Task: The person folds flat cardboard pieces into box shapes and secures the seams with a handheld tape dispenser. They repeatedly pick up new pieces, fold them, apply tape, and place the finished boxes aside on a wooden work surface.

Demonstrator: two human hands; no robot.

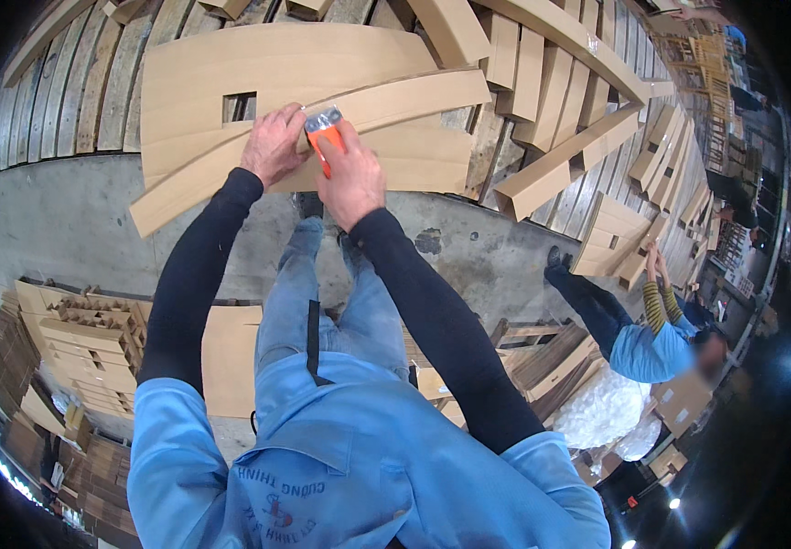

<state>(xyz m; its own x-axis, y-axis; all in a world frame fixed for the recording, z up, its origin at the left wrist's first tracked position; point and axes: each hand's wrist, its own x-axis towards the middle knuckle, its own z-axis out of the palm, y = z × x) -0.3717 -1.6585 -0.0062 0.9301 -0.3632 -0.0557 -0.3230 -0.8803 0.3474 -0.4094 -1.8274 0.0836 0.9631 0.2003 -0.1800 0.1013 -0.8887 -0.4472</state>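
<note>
A long folded cardboard strip (196,179) lies slantwise over a wide flat cardboard sheet (322,57) that has a small square cutout. My left hand (274,146) is closed over the strip near its middle, fingers curled on its edge. In my right hand (353,178) is an orange tool (329,146) with a shiny grey head, which looks like a tape dispenser. Its head rests at or just over the strip, right beside my left fingers. My right fingers wrap round the tool's body. The underside of the strip and both palms are hidden.
Wooden slats (93,87) carry the cardboard. Several long folded cartons (565,160) lie to the right. A co-worker (656,348) in blue handles cardboard farther right. Stacked cardboard (93,343) stands behind me at left, a white plastic bundle (604,407) at right. Concrete floor (57,206) runs alongside.
</note>
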